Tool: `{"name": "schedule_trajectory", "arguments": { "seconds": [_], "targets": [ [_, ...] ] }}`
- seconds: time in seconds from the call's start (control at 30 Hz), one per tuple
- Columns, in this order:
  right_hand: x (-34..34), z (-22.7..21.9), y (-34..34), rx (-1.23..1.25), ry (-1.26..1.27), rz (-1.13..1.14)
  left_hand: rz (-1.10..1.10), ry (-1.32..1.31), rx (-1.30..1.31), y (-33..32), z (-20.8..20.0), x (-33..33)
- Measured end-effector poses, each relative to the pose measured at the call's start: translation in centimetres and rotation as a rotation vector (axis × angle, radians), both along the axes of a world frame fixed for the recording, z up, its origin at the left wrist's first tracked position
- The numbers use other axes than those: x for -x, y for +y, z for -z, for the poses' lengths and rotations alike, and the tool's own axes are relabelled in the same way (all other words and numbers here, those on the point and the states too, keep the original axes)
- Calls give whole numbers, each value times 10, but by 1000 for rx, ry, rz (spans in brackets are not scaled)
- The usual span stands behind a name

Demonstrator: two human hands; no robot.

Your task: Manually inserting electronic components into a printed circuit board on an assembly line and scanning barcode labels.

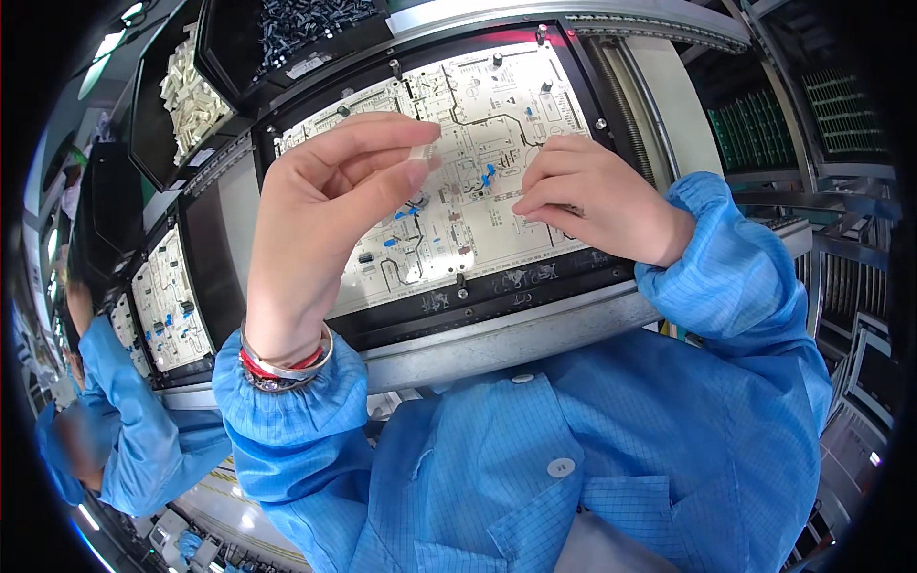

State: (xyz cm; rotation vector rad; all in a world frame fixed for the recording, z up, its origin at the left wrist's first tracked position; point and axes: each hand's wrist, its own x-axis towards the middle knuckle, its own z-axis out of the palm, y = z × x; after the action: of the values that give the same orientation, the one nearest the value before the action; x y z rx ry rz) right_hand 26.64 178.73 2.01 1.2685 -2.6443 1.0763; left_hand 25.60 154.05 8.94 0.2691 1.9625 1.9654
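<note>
My left hand (330, 196) is raised over the left part of a white circuit board (478, 250). Its thumb and forefinger pinch a small white connector (421, 153) with fine pins along one side. My right hand (597, 196) is low over the right part of the board, fingers curled and pressed together. What those fingers hold, if anything, is hidden. Blue components (488, 176) stand on the board between the two hands. The board lies in a black frame (521, 277) with small upright posts around its edge.
At the back left are a black bin of white connectors (191, 100) and a black bin of dark parts (306, 29). A metal rail (506, 329) runs along the near edge. Another board (167, 301) lies to the left, by a co-worker in blue (143, 430). Racks of green boards (841, 110) stand at right.
</note>
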Motion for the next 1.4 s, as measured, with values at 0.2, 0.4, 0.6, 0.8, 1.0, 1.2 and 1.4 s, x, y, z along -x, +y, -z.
{"name": "schedule_trajectory", "arguments": {
  "seconds": [0.2,0.4,0.6,0.8,1.0,1.2,1.4],
  "targets": [
    [4,-14,10,1,122,53,68,-2,82,26,-5,7],
    [46,-27,84,381,148,454,187,605,469,87,35,42],
    [41,-38,93,499,-65,539,257,654,582,116,54,55],
    [33,-49,95,318,293,541,270,685,641,116,51,53],
    [47,-29,97,492,669,349,277,622,826,122,41,50],
    [44,-26,96,388,688,371,258,647,812,117,43,51],
    [46,-26,100,370,713,359,306,754,812,123,44,55]
  ]
}}
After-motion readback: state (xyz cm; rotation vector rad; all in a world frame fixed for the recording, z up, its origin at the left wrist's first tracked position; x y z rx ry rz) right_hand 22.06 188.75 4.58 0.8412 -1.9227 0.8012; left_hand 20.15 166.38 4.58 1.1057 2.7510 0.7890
